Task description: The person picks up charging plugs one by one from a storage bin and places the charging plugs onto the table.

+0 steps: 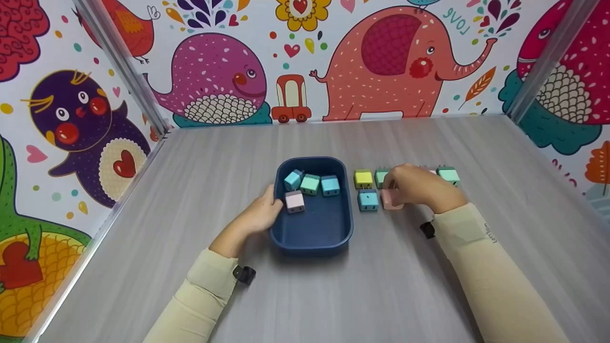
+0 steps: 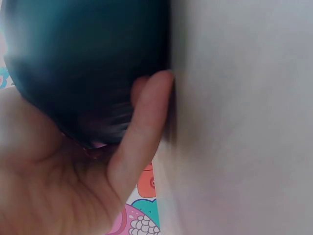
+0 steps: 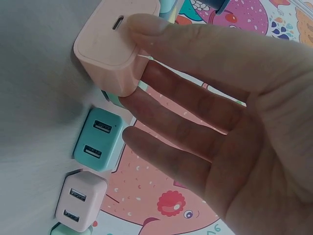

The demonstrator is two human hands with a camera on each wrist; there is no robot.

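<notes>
My left hand [image 1: 257, 209] grips the left side of a dark blue bin [image 1: 312, 245], thumb near its rim. In the left wrist view the fingers lie against the bin's outer wall [image 2: 88, 54]. Inside the bin are a pale pink charger [image 1: 294, 202], a green charger [image 1: 310, 185] and two blue chargers, one of them tilted. On the right, my right hand [image 1: 419, 186] pinches a peach charger [image 3: 105, 36] between thumb and fingers, beside a blue charger [image 1: 368, 201]. A single narrow slot shows on its face in the right wrist view.
Behind the peach charger runs a row of chargers: yellow [image 1: 363, 178], green [image 1: 381, 177] and mint [image 1: 448, 175], others partly hidden by my right hand. A teal charger [image 3: 99, 139] and a pale pink one [image 3: 81, 200] show in the right wrist view. Patterned panels border the grey table [image 1: 214, 157].
</notes>
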